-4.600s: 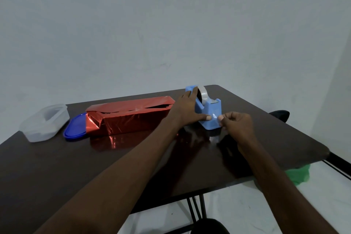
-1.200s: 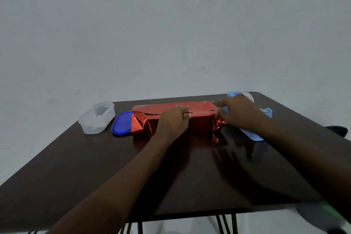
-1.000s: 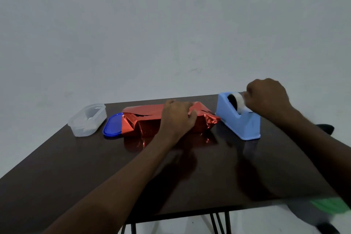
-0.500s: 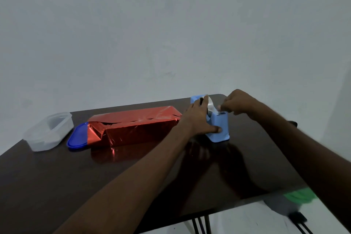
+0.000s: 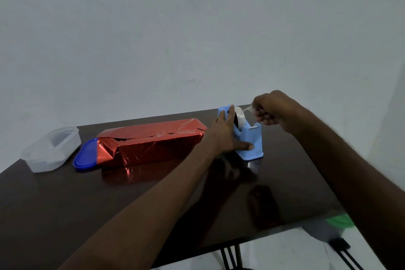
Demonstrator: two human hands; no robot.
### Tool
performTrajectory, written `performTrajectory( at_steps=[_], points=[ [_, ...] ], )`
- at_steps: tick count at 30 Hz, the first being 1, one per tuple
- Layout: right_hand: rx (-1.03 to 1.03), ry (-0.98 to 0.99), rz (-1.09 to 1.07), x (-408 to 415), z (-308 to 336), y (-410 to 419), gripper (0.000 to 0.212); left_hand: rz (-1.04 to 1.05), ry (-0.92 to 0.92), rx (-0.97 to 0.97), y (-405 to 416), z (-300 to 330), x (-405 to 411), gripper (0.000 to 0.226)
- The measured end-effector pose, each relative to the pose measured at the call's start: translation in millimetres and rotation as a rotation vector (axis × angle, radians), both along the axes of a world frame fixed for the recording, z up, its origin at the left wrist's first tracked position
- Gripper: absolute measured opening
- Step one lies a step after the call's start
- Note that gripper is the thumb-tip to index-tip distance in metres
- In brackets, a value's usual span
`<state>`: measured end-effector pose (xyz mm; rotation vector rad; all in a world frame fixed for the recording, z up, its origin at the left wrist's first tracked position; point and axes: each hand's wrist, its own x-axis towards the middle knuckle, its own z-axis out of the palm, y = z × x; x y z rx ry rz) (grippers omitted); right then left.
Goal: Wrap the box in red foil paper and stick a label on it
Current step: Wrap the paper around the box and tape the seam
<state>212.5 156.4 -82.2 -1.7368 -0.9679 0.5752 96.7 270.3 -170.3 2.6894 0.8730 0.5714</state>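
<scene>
A long box wrapped in red foil paper [image 5: 153, 141] lies across the back of the dark table [image 5: 109, 199], its top seam gaping and its left end crumpled. Just right of it stands a light blue tape dispenser [image 5: 252, 140] with a white tape roll [image 5: 240, 117]. My left hand [image 5: 225, 133] grips the dispenser's left side, thumb on its front. My right hand [image 5: 271, 108] hovers above and right of the roll, fingers pinched on the tape's free end, which is drawn up off the roll.
A clear plastic container [image 5: 51, 149] sits at the table's back left, with its blue lid [image 5: 86, 155] lying between it and the box. The table's right edge runs close behind my right forearm; something green [image 5: 341, 221] lies on the floor below.
My left hand left the wrapped box and took hold of the dispenser. My right hand pinched the tape end and has lifted it up and to the right.
</scene>
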Motion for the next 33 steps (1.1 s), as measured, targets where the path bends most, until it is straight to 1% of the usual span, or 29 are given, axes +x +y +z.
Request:
performTrajectory(
  at_steps=[3, 7, 10, 13, 16, 22, 29, 33],
  points=[
    [0.013, 0.071, -0.004, 0.0, -17.0, -15.2, 0.017, -0.012, -0.010, 0.012, -2.6, 2.5, -1.1, 0.131],
    [0.062, 0.163, -0.118, 1.1, -61.7, -27.6, 0.029, -0.009, -0.002, 0.003, -0.9, 0.2, -0.2, 0.133],
    [0.166, 0.103, -0.172, -4.2, -92.3, -29.7, 0.037, 0.008, 0.006, -0.005, 2.5, -3.6, 1.0, 0.135],
    [0.243, 0.048, -0.228, -11.0, -109.2, -28.5, 0.033, 0.016, 0.004, 0.006, 2.0, -4.5, 1.2, 0.134],
    [0.279, 0.062, -0.267, -15.3, -116.6, -24.6, 0.031, 0.023, 0.006, 0.016, 1.5, -5.5, 0.6, 0.133],
    [0.281, 0.066, -0.295, -18.4, -118.2, -24.2, 0.033, 0.039, 0.008, 0.036, -1.0, -9.1, -1.1, 0.130],
    [0.231, 0.046, -0.334, -18.2, -119.2, -20.6, 0.031, 0.039, -0.012, 0.067, -4.4, -8.9, -3.3, 0.126],
    [0.199, 0.007, -0.373, -17.9, -121.4, -17.7, 0.027, 0.055, -0.008, 0.067, -2.9, -7.7, -2.9, 0.128]
  ],
)
